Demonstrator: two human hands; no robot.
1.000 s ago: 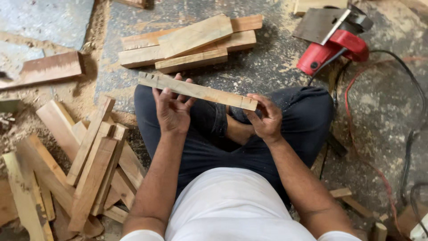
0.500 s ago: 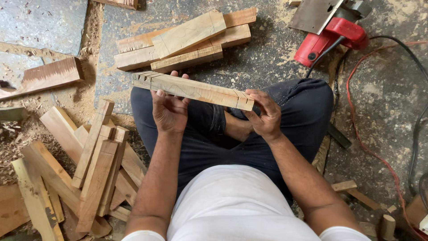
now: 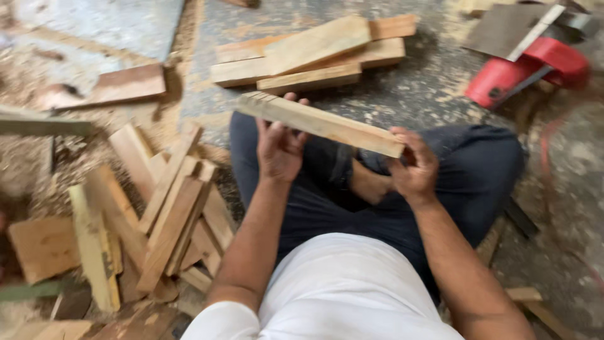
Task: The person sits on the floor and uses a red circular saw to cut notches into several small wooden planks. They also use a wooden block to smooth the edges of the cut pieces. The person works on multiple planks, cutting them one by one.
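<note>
I sit cross-legged on the floor in dark trousers and hold a long, pale wooden strip [image 3: 321, 123] level over my lap, with both hands on it. My left hand [image 3: 279, 146] grips it near its left end, fingers curled over the far edge. My right hand [image 3: 413, 168] holds its right end from below. The strip tilts slightly down to the right.
A stack of short planks [image 3: 314, 53] lies on the concrete floor ahead. To my left is a heap of several wood offcuts [image 3: 157, 214] in sawdust. A red power saw [image 3: 528, 63] with a cord [image 3: 553, 182] lies at the upper right.
The strip stays held in both hands at about the same spot. The view has shifted a little and is blurred by head motion.
</note>
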